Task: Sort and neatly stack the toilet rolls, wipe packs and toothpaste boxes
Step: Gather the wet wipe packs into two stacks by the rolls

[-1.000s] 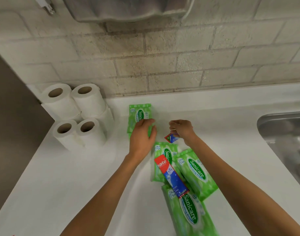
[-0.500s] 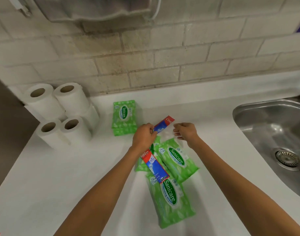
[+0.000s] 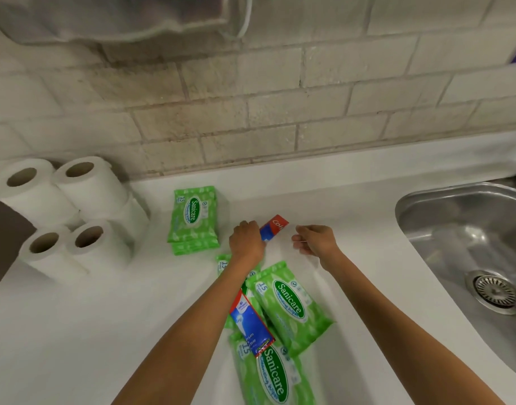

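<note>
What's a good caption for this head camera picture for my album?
Left hand grips a toothpaste box near stacked wipe packs and toilet rolls on a white counter.

Soft, even light from above, white table [image 3: 75, 331] bright, faint shadows under the arms [image 3: 177, 331] and behind the rolls [image 3: 90, 194], dull glare in the sink [image 3: 444, 229], wall [image 3: 280, 112] lines bowed near the edges, top edge blurred, fine detail slightly soft

Just bare forearms here, uncovered as far as they show. Left hand [image 3: 246, 241] and right hand [image 3: 316, 241] are bare too, slim fingers.
</note>
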The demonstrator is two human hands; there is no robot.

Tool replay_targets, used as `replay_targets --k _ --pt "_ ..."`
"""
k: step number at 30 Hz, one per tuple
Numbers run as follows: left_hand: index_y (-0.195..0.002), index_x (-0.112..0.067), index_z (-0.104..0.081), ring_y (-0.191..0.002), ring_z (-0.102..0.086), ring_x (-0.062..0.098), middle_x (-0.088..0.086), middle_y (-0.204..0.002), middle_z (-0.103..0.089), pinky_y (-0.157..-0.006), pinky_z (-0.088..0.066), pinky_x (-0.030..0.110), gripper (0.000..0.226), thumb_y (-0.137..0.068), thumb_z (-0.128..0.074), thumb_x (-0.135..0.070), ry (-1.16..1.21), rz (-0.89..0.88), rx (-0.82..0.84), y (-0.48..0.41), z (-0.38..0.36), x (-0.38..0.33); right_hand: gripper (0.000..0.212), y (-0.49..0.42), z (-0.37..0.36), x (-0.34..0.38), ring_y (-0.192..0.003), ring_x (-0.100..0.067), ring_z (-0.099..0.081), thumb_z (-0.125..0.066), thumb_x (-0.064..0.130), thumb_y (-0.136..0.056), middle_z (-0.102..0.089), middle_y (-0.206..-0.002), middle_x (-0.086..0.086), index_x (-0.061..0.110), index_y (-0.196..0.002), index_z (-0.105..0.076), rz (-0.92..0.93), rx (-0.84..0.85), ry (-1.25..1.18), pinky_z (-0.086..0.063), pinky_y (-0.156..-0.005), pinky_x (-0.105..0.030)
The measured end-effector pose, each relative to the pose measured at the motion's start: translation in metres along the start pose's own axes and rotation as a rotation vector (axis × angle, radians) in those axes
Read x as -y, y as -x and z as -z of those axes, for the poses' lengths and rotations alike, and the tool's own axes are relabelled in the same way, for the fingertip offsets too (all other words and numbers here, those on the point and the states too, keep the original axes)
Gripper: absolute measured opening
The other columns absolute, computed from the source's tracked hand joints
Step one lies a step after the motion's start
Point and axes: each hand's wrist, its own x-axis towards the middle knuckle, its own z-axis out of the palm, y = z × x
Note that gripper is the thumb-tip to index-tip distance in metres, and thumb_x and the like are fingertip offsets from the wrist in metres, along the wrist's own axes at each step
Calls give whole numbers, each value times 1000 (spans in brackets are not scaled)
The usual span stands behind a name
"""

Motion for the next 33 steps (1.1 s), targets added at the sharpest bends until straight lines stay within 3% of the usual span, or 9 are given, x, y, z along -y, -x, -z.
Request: replay_targets --k 5,11,14,20,24,29,33 --pt "-112 -1 -53 -109 -54 33 19 -117 -57 -86 -45 37 40 -83 -64 -27 -6 23 42 -7 2 4 9 1 -7 -3 -53 -15 -49 -53 10 -92 -56 -67 -7 4 -94 -59 -21 16 -23 -39 -43 -15" --pt "-113 -2 -54 -105 -57 35 19 -121 -48 -87 -49 40 42 -78 -67 -20 73 44 79 -8 6 3 10 2 -9 -4 -55 -16 -50 -53 12 -92 -57 -69 -7 4 -95 -59 -22 21 -22 -40 -49 -18" --pt "-108 -3 -57 -101 -60 33 15 -110 -56 -81 -48 36 34 -79 -65 -17 139 29 44 -6 5 5 9 4 -9 -6 -55 -16 -50 -54 11 -92 -56 -69 -7 4 -94 -59 -19 28 -15 -41 -48 -17" --pt "-107 -4 -62 -104 -61 29 14 -113 -66 -84 -48 35 22 -86 -55 -9 359 32 -80 -3 8 7 8 10 -11 -7 -55 -16 -48 -54 8 -91 -55 -68 -8 2 -91 -59 -19 36 -23 -39 -47 -18" --pt "-105 -2 -65 -102 -64 25 12 -111 -69 -76 -42 23 21 -86 -60 -10 550 80 -163 2 21 4 10 15 -15 -3 -54 -17 -49 -54 9 -90 -56 -69 -8 7 -82 -59 5 47 -14 -39 -47 -18" --pt "-100 2 -65 -94 -66 25 13 -104 -70 -70 -47 22 18 -84 -63 -6 831 140 -226 31 42 24 15 23 -21 -3 -56 -17 -48 -55 8 -90 -56 -71 -9 9 -76 -60 63 52 19 -39 -51 -22" --pt "-97 0 -65 -74 -60 17 11 -90 -64 -64 -47 17 14 -83 -63 -3 998 268 -253 73 46 68 15 26 -24 -10 -63 -18 -54 -59 13 -87 -61 -72 -7 5 -97 -66 107 -1 144 -45 -63 -27"
